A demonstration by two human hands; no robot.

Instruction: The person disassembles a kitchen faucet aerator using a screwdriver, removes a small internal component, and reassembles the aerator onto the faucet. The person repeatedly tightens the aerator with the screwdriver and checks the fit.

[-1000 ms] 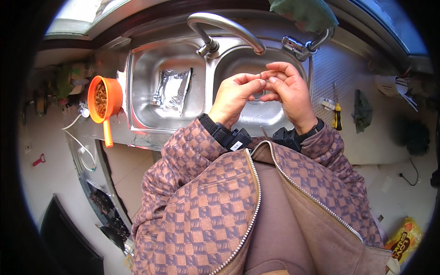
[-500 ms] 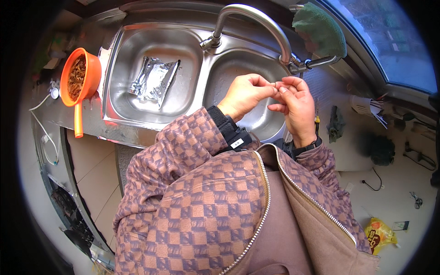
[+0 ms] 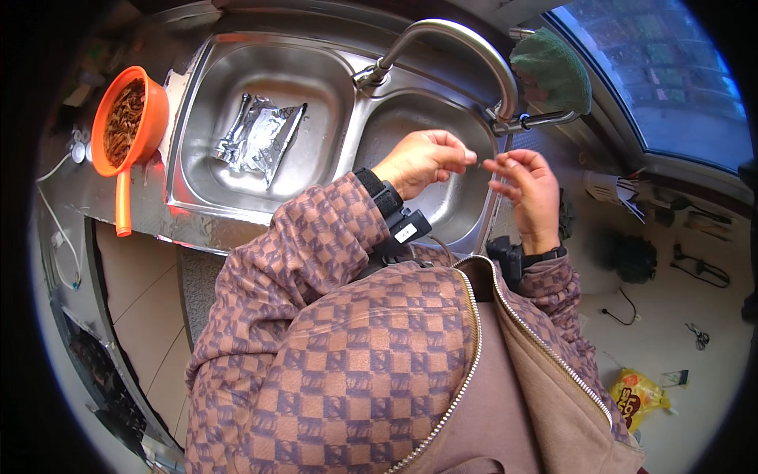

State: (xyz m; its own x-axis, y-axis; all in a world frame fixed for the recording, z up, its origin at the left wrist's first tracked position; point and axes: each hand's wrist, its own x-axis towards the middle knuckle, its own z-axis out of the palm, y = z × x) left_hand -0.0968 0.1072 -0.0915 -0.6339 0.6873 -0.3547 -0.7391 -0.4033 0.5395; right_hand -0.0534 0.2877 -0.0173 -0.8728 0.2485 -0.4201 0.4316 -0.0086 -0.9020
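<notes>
Both my hands are raised over the right-hand sink basin, a small gap between their fingertips. My left hand is closed, its thumb and forefinger pressed together and pointing right. Facing it, my right hand is also pinched, with the other fingers curled. Something tiny seems to sit at the right fingertips, too small to name; whether the left pinch holds anything is hidden. In the left basin lies a crumpled silver foil packet, touched by neither hand.
Above the basins arches a metal faucet, with a green cloth hanging beside it. An orange handled bowl of brown strips stands left of the sink. A yellow bag lies at lower right.
My hands have come apart from where their fingertips met. The right hand has shifted slightly right and down. The whole view has tilted a little.
</notes>
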